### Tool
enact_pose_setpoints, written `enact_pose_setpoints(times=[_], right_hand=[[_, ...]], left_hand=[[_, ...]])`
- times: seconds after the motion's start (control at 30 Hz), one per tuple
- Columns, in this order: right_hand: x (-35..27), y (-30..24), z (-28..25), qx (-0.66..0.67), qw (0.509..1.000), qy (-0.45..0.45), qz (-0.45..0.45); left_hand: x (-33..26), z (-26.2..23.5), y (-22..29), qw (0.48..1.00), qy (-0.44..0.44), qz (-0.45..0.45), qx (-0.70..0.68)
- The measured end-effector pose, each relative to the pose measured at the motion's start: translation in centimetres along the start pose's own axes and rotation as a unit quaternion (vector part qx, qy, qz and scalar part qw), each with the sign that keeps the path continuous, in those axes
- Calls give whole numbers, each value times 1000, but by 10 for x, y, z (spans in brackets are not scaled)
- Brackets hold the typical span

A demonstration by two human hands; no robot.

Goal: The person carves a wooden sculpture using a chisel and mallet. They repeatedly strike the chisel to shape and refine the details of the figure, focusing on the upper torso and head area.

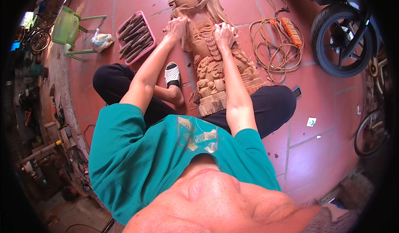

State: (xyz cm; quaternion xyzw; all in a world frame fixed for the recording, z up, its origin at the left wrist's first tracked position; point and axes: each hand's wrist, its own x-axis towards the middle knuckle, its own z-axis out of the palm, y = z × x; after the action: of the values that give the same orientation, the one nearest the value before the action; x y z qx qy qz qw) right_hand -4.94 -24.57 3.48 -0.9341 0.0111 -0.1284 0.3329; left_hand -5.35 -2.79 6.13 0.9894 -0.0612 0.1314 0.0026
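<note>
I watch remotely as the left hand [176, 28] and right hand [225, 35] curl against the carved brown wooden figure [206, 50] lying between them, apparently steadying it; whether either pinches anything, I cannot tell.

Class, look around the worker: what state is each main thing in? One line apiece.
Carved statue: lying down, unpainted
Left hand: fingers curled, at the statue's edge
Right hand: fingers bent, on the statue
Pink basket: filled with dark rods
Cable: loosely coiled
Orange power strip: lying on the floor
White sandal: worn
Plastic bag: crumpled
</note>
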Motion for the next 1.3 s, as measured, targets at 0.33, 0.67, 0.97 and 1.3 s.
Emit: enact_pose_setpoints(times=[0.33, 0.67, 0.97, 1.3], right_hand=[[-1, -5, -2, -21, 1000, -6, 6], [0, 5, 9, -2, 1000, 8, -4], [-1, -2, -4, -24, 1000, -13, 5], [-2, -5, -4, -17, 1000, -6, 9]], left_hand=[[18, 5, -6, 999, -39, -15, -1], [-31, -14, 26, 997, -54, 33, -36], [35, 2, -22, 997, -64, -41, 21], [28, 13, -17, 999, -37, -10, -6]])
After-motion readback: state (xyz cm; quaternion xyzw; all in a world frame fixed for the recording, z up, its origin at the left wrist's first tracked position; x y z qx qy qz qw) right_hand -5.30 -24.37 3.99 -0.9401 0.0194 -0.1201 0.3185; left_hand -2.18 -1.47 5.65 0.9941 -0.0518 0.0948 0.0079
